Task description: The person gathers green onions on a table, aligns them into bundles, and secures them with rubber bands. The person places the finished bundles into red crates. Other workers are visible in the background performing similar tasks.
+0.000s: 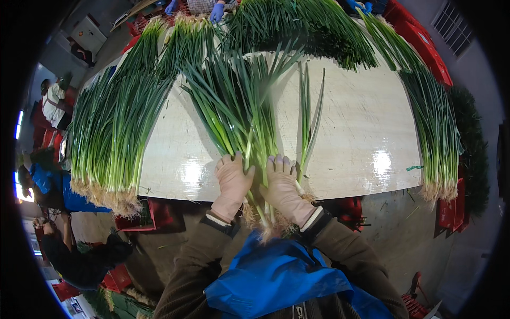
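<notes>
A bunch of long green onions (239,107) lies in front of me, with green tops fanned across the pale table and hairy roots (271,227) hanging over the near edge. My left hand (233,183), in a beige glove, grips the bunch's left side low on the stalks. On the other side, my gloved right hand (283,187) clasps the stalks, its thumb toward the left hand. Beside it, a separate green onion (306,127) lies with its white root end partly under the right hand. Some lower stalks are hidden by the gloves.
The pale table (358,131) has a curved near edge. Large onion rows lie at left (115,131), far middle (287,28) and right (432,131). Blue-gloved hands (217,12) of co-workers show at the far side. Red crates (149,217) stand below.
</notes>
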A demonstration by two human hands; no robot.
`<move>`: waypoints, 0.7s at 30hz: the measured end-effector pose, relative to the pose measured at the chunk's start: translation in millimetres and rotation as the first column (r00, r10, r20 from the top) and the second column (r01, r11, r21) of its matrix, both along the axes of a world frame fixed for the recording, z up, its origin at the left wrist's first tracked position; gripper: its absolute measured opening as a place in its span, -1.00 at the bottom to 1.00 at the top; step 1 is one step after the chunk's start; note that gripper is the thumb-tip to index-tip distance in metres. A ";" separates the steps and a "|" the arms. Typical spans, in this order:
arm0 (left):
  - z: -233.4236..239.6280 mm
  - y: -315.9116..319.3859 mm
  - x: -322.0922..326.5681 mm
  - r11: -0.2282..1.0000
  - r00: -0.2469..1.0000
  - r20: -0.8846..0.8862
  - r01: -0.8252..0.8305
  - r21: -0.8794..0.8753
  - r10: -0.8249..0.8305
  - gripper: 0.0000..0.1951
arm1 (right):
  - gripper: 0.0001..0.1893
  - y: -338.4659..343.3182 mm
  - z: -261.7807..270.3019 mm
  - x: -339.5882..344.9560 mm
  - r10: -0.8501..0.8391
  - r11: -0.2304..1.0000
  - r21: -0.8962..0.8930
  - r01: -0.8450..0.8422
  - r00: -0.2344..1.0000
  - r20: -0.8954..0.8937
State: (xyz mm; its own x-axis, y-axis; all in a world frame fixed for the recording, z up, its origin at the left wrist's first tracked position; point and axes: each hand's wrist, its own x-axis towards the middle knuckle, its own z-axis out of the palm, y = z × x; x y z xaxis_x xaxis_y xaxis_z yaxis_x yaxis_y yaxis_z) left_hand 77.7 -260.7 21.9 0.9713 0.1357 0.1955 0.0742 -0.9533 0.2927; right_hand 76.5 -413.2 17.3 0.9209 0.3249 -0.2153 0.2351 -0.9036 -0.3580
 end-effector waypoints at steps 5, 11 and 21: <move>3.7 8.4 17.1 0.999 0.993 -0.105 0.045 -0.006 -0.045 -0.70 | -0.28 -4.0 11.0 23.1 -0.111 0.981 0.140 0.132 0.983 -0.149; 12.6 34.8 29.2 0.672 0.993 -0.117 -0.105 -0.733 0.028 -0.71 | -0.63 -36.4 42.8 46.8 -0.299 0.266 0.682 0.681 0.731 -0.613; 13.7 2.4 -2.1 0.841 0.969 -0.236 -0.064 -0.538 -0.077 -0.66 | -0.64 -17.0 46.7 56.5 -0.197 0.324 0.756 0.569 0.822 -0.535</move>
